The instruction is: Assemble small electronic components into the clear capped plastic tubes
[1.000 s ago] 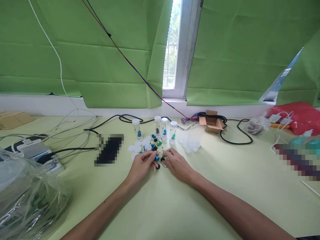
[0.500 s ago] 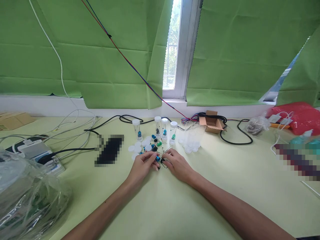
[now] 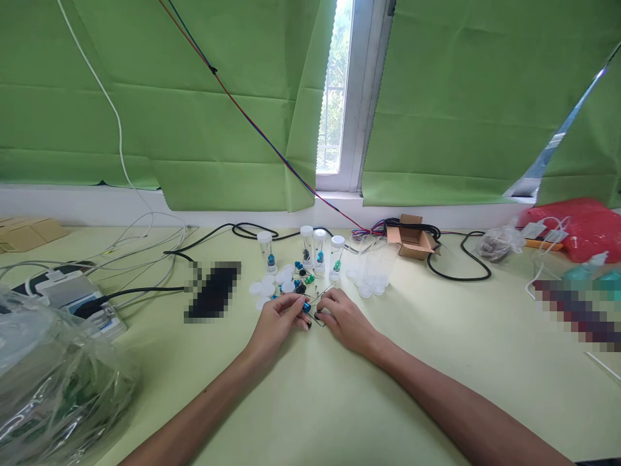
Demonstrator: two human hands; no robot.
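Note:
My left hand rests on the pale green table, its fingers pinched on a small blue component with thin wire legs. My right hand lies beside it, fingers curled onto a small dark part next to the blue one. Just beyond my fingertips lie several loose blue, green and black components and white caps. Behind them stand clear vials with white caps, each with one component inside, and a cluster of clear open vials.
A pixelated dark object lies left of the caps. Black and white cables run across the left of the table. A crinkled plastic bag fills the near left corner. A small cardboard box, a red bag and teal bottles sit at the right.
Both hands stay in place over the components; only the fingertips shift slightly around the blue part.

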